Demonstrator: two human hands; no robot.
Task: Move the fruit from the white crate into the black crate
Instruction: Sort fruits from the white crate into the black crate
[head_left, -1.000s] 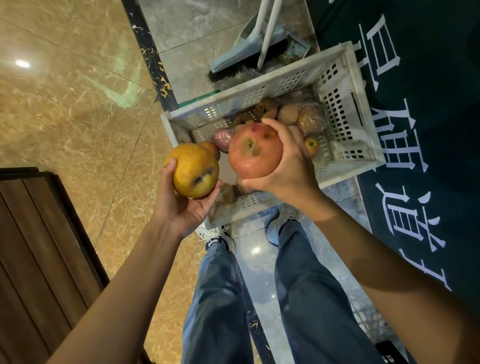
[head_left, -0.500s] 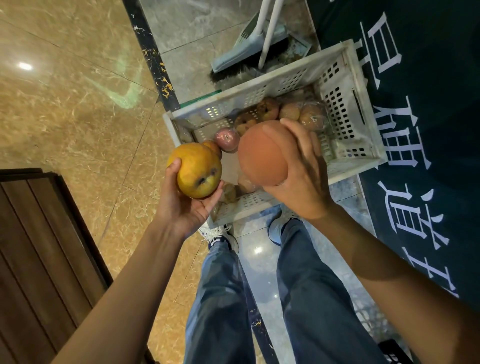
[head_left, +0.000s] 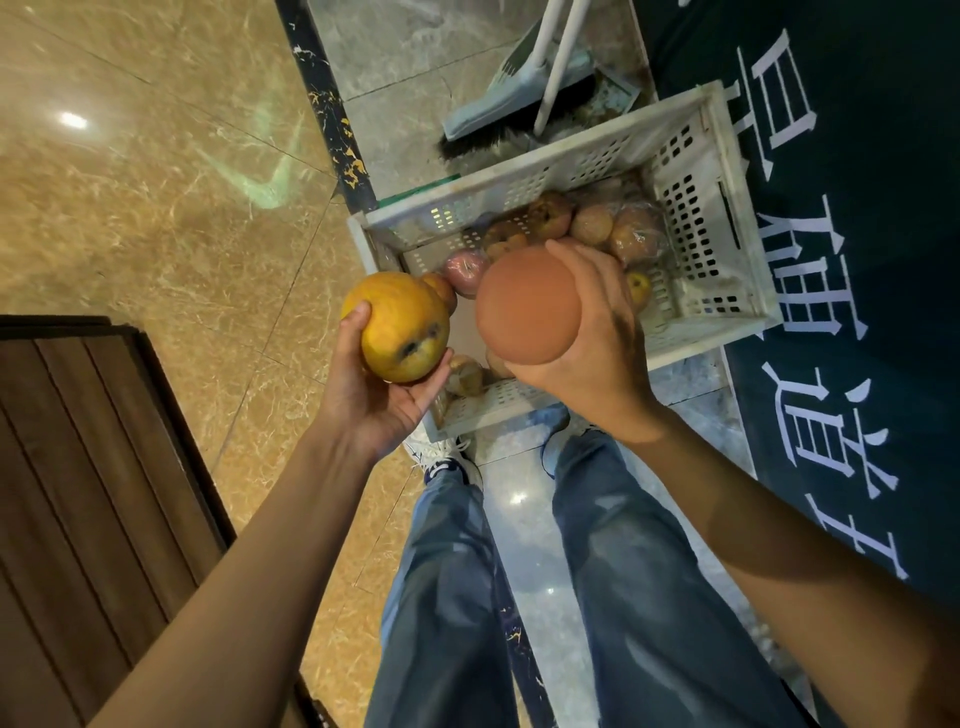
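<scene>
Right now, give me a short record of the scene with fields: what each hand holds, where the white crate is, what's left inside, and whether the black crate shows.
left hand: left hand holds a yellow-orange fruit with a dark blemish
right hand: right hand holds a red apple
white crate: white crate on the floor ahead of the feet
left inside: several fruits, mostly along the far side
black crate: not in view

A broom (head_left: 524, 111) at twelve o'clock, a dark mat (head_left: 857, 218) with white characters at three, wooden panelling (head_left: 88, 467) at eight.
</scene>
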